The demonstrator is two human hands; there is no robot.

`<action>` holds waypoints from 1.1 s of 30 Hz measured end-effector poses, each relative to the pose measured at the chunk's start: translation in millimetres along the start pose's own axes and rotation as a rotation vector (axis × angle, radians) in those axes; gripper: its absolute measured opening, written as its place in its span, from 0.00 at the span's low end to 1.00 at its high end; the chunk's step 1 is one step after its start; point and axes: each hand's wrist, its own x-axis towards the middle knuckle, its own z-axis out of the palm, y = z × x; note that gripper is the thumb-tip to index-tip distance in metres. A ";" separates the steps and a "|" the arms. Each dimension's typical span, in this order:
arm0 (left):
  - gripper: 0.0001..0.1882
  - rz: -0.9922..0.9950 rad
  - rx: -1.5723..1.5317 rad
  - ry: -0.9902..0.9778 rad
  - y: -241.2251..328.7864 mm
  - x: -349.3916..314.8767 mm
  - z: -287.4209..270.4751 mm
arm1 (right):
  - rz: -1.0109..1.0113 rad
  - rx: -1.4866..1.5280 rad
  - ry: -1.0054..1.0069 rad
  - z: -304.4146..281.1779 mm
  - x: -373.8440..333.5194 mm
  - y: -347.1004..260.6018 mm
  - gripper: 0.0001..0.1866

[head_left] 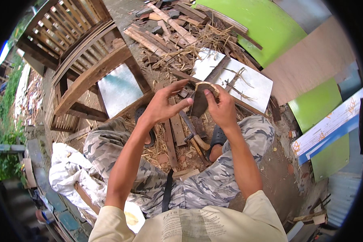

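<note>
My right hand [222,108] grips a flat, dark brown piece with a pale, rounded edge [201,99], its thumb pressed on the near face. The piece looks like wood, but I cannot tell exactly what it is. Just to its left, my left hand [165,103] is open, fingers stretched out and thumb apart, holding nothing. Below the hands, between my feet, lies a tool with a curved wooden handle [200,142] and a dark shaft; its far end is partly hidden.
A slatted wooden chair [97,76] stands at the left. Scrap wood [169,30] and straw-like shavings are heaped ahead. A white board [250,90] lies beyond my hands. Green panels [266,32] and a plywood sheet [310,60] are at the right; white cloth [70,171] is beside my left leg.
</note>
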 end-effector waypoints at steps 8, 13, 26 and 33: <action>0.17 -0.086 0.208 0.244 -4.3 -43.8 -1.0 | -0.160 -0.050 -0.405 60.2 5.0 8.9 0.15; 0.13 -0.152 0.374 0.373 -48.3 -64.5 7.0 | 0.133 -0.638 -0.658 84.3 -20.0 26.0 0.24; 0.10 -0.051 0.344 0.525 -47.1 -58.4 9.0 | 0.884 -0.865 -1.059 109.0 -159.2 224.4 0.35; 0.11 -0.111 0.357 0.527 -53.8 -47.5 8.7 | 0.745 -0.831 -1.081 121.8 -170.4 247.4 0.37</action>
